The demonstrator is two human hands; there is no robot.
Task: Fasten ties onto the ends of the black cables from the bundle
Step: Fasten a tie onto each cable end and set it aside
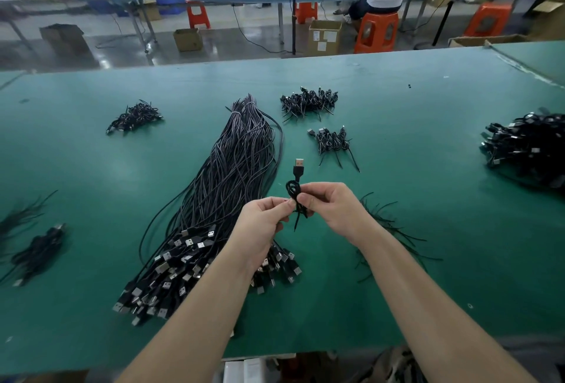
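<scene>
Black USB cable (297,182) coiling at frame centre | left hand (265,220) and right hand (334,210) both pinching it | bundle (220,208) lying lower left

matt green table cover (397,125), glossy black cable bundle (232,168), shiny metal plug (299,162)

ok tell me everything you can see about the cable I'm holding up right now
The coiled cable is thin and black, wound into a small loop, with a USB plug with a metal shell standing upright above it. The left hand and right hand pinch it from either side, above the green table. A thin black tail hangs below the fingers.
</scene>
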